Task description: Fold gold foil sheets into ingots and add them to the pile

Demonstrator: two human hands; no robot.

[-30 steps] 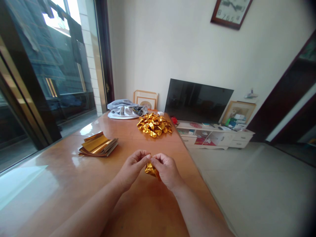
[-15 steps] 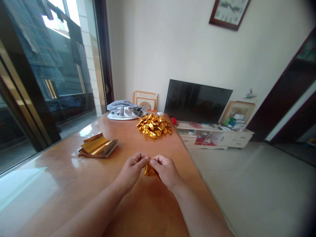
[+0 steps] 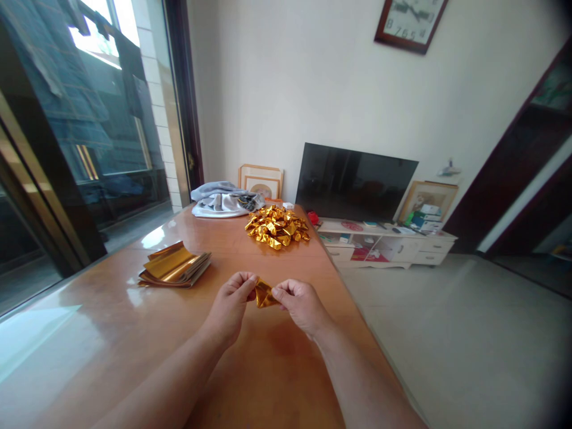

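The left hand (image 3: pixel 232 301) was closed to a narrow pinch, thumb against fingers, on the left end of a folded gold foil piece (image 3: pixel 264 294). The right hand (image 3: pixel 302 302) held the opposite end of the same piece in a similar pinch. The piece was thus located between the two hands, spanning from one set of fingertips to the other, with its shiny middle part exposed above the wooden table (image 3: pixel 263 369). To the left of the left hand and slightly beyond it lay a stack of gold foil sheets (image 3: pixel 175 266), its top sheets curved and its edges uneven. Ahead of both hands, well apart from them, a heap of folded gold pieces (image 3: pixel 277 229) rested on the table. Beyond and to the left of that heap was a grey cloth bundle (image 3: pixel 220 201); a dark item lay on it, though at that distance its nature could not be fairly determined. Farther off, ahead and to the right of the right hand, a black television (image 3: pixel 356 183) stood on a white cabinet (image 3: pixel 404 249), and a square-framed clock (image 3: pixel 409 25) hung high on the wall (image 3: pixel 268 89).
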